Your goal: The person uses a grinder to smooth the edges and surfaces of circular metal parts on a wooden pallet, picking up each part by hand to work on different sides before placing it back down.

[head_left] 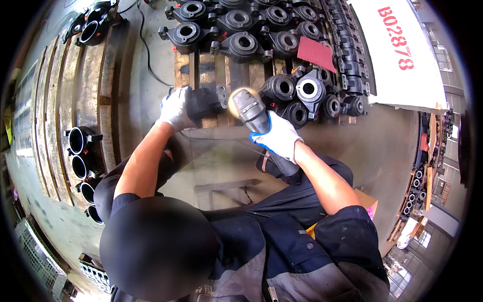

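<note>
In my gloved left hand (176, 108) is a black metal casting (204, 103) with a drilled lug at its right end, held at the near edge of a wooden pallet. My gloved right hand (279, 135) is wrapped around the body of an angle grinder (251, 108). The grinder's head points up and left, its round tan disc close beside the casting's lug; whether they touch I cannot tell. More black castings with round bores (284, 86) lie just beyond the grinder, some stacked on others.
Rows of castings (237, 21) cover the far part of the pallet (209, 70), with a red sheet (316, 53) on them. A black cable (146, 55) runs over the floor. Another pallet (70, 110) with ring-shaped castings (78, 141) stands left; a white panel (402, 55) is far right.
</note>
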A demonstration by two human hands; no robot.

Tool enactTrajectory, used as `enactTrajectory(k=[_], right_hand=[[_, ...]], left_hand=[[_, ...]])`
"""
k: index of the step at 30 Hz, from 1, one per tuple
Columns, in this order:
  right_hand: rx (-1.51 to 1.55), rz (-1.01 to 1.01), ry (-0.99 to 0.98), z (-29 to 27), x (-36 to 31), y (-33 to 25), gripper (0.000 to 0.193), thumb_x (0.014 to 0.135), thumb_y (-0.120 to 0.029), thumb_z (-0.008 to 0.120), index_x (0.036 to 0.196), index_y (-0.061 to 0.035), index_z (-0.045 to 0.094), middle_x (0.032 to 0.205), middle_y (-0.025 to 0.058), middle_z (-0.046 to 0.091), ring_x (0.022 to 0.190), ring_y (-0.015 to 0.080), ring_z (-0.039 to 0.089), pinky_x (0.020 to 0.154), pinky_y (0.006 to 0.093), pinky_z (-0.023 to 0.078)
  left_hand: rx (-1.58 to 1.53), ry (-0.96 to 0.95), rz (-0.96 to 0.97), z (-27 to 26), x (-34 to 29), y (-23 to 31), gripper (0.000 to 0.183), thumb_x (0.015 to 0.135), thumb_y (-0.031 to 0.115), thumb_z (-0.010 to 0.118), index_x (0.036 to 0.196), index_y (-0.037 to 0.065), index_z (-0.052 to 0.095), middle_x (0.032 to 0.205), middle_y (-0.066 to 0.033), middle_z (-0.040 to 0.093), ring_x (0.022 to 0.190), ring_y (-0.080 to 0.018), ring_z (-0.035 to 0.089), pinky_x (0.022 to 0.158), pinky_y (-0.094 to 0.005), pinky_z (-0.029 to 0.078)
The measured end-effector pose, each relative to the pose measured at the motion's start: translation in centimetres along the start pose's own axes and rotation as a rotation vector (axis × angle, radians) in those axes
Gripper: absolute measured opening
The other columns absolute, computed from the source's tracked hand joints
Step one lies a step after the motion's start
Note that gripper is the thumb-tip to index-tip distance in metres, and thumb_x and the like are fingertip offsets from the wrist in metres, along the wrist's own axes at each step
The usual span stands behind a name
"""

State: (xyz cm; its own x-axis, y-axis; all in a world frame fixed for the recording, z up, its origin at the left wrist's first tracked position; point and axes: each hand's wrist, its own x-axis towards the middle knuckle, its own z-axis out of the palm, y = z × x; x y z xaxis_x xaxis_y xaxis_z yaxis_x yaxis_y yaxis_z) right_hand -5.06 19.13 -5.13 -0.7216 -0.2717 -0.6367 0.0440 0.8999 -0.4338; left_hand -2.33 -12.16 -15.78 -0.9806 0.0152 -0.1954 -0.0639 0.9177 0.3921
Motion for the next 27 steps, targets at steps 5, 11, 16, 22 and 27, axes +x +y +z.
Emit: enactTrajectory(k=[5,11,16,22,27], right_hand=[[-0.031,-0.023,-0.029,0.3,0.4,-0.6,0.054,0.077,-0.037,0.081,0.117,-0.0061,0.062,0.11,0.0182,0.07,0.105,0.036,0.067,0.092,0.0421,0.052],[-0.015,-0.003,-0.029,0.4,1.3,-0.5,0.053,0.076,-0.037,0.081,0.116,-0.0062,0.062,0.109,0.018,0.07,0.105,0.0352,0.067,0.092,0.042,0.052],[-0.006,-0.009,0.015,0.3,2.5,-0.8,0.052,0.076,-0.036,0.082,0.115,-0.0065,0.063,0.109,0.018,0.07,0.104,0.0344,0.067,0.091,0.0417,0.052],[-0.026,-0.011,0.039,0.1,3.9,-1.4,0.057,0.076,-0.039,0.082,0.117,-0.0044,0.063,0.112,0.0206,0.07,0.108,0.0377,0.067,0.092,0.0439,0.053],[-0.019,-0.038,0.071,-0.4,4.8,-3.2,0.057,0.076,-0.04,0.081,0.116,-0.0032,0.066,0.113,0.0233,0.071,0.108,0.0398,0.068,0.092,0.0448,0.054]], left_hand=[[-0.029,-0.056,-0.021,0.2,0.2,-0.4,0.098,0.05,0.037,0.095,0.133,0.011,0.051,0.124,-0.0152,0.062,0.116,-0.037,0.061,0.099,-0.046,0.05],[-0.058,-0.126,-0.058,-0.8,0.3,0.1,0.109,0.047,0.038,0.097,0.141,0.011,0.048,0.128,-0.0162,0.061,0.119,-0.0379,0.06,0.103,-0.0458,0.048],[-0.054,-0.05,-0.044,-0.2,0.2,-0.2,0.096,0.05,0.036,0.095,0.131,0.011,0.052,0.125,-0.0156,0.062,0.117,-0.0371,0.062,0.1,-0.0452,0.05],[-0.076,-0.148,-0.08,-0.6,0.4,-0.2,0.111,0.047,0.034,0.097,0.143,0.01,0.047,0.134,-0.0167,0.059,0.124,-0.0381,0.058,0.107,-0.0452,0.045],[-0.097,-0.144,-0.062,-0.9,0.3,-0.1,0.111,0.047,0.034,0.097,0.143,0.009,0.047,0.135,-0.0169,0.058,0.126,-0.0378,0.057,0.108,-0.0455,0.045]])
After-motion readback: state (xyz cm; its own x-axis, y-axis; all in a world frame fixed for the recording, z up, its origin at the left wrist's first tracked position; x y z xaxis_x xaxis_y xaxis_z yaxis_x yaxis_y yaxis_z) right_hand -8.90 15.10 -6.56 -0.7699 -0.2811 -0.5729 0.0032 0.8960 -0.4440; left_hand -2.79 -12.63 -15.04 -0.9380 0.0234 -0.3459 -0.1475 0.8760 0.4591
